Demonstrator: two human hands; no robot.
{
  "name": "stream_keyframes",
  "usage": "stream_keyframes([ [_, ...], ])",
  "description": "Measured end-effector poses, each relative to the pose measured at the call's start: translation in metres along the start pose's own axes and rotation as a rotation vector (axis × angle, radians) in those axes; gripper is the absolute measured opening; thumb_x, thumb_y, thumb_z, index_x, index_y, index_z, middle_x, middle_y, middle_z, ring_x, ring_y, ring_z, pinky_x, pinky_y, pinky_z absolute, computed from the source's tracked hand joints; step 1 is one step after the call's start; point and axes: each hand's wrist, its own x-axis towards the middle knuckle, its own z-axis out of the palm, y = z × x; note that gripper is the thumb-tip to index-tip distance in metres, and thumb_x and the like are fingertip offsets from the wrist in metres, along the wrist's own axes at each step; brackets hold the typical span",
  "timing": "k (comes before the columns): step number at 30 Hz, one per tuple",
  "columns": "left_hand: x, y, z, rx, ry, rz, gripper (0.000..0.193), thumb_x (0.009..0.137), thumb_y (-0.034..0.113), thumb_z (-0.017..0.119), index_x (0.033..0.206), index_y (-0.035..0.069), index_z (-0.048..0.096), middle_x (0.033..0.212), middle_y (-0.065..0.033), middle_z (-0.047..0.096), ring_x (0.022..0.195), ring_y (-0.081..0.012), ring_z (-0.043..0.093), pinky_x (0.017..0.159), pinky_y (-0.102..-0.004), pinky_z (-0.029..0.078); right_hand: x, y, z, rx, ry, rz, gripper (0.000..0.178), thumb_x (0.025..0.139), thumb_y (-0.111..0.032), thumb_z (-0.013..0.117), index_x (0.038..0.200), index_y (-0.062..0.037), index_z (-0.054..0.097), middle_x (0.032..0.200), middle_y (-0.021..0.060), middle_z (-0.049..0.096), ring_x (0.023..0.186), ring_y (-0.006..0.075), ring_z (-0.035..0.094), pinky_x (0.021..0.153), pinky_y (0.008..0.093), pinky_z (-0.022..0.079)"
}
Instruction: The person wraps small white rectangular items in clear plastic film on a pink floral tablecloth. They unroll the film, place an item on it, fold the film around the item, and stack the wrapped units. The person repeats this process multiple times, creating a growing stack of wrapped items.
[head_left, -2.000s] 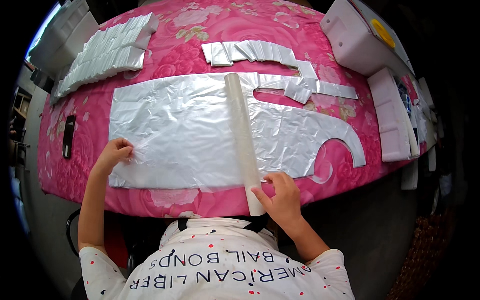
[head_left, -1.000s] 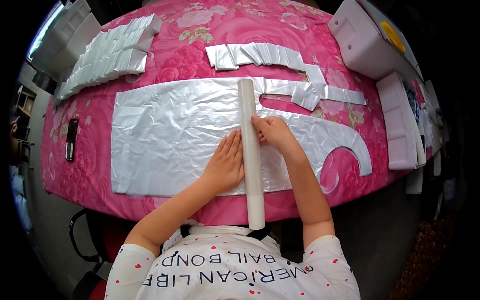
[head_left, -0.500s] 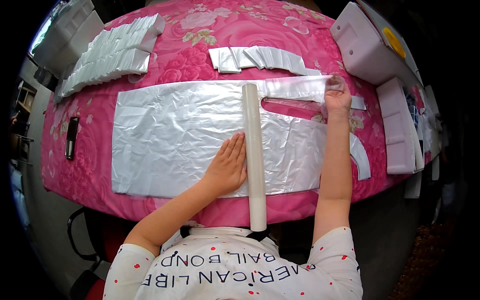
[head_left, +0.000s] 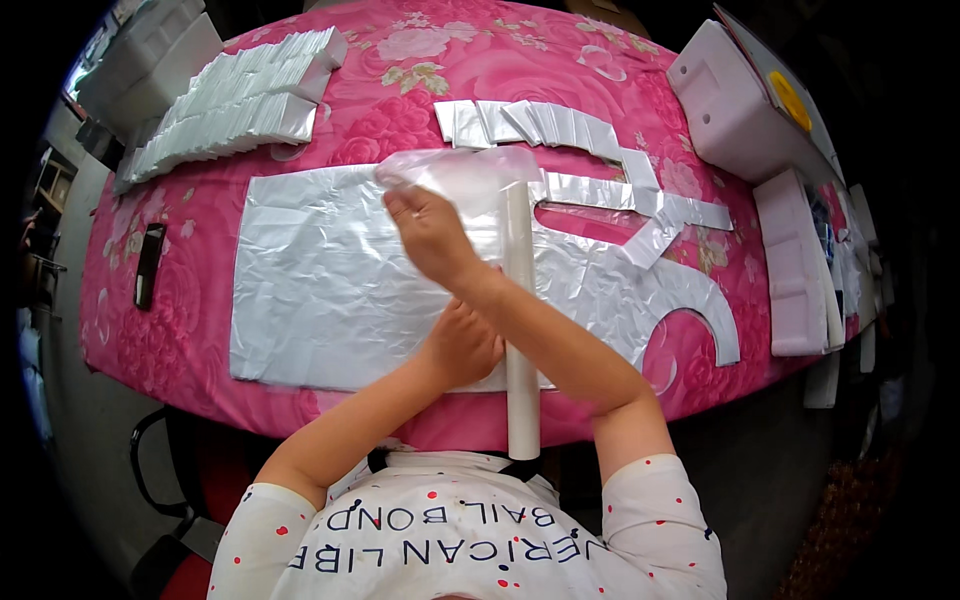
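A stack of silvery-white, thin plastic aprons (head_left: pixel 310 280) lies flat across the table, neck and strap cut-outs to the right. A long pale tube (head_left: pixel 522 400) rests crosswise on it, its near end past the table edge. My right hand (head_left: pixel 430 235), crossing above my left, pinches the edge of a thin clear plastic apron layer (head_left: pixel 470 185), raised and drawn leftward over the tube's far end. My left hand (head_left: pixel 463 345) rests on the stack against the tube's left side, its fingers stretched out and partly hidden under my right forearm.
Rows of folded white plastic packets (head_left: pixel 245 95) stand at the far left; a fanned row of folded packets (head_left: pixel 540 120) lies behind the stack. A dark stapler-like tool (head_left: pixel 149 268) is on the left. White foam boxes (head_left: pixel 730 105) stand at right, on a pink floral tablecloth (head_left: pixel 420 55).
My right hand has swung left from the strap end, carrying the plastic layer across the tube. The cut-outs and strap at right now show more. My left hand stays by the tube.
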Motion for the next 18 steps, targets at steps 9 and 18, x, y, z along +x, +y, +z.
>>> stream_keyframes([
  [9,0.01,0.0,0.016,-0.035,-0.039,0.029,0.065,0.083,0.025,0.04,0.135,-0.011,0.025,0.143,-0.0259,0.021,0.136,-0.0357,0.018,0.111,-0.044,0.013,-0.016,0.031,0.141,-0.467,-0.491,-0.247,0.055,0.084,-0.033,0.054,0.126,0.0007,0.045,0.13,0.0226,0.044,0.127,0.0401,0.033,0.102,0.0426,0.031],
  [18,0.004,0.004,0.014,-0.104,0.097,-0.023,0.067,0.082,0.028,0.041,0.134,-0.011,0.025,0.143,-0.0271,0.021,0.136,-0.0369,0.016,0.111,-0.0445,0.013,-0.098,-0.005,-0.045,-0.498,-0.184,-0.285,0.042,0.077,-0.011,0.064,0.117,-0.002,0.055,0.122,0.0163,0.054,0.119,0.0323,0.047,0.099,0.0394,0.036],
])
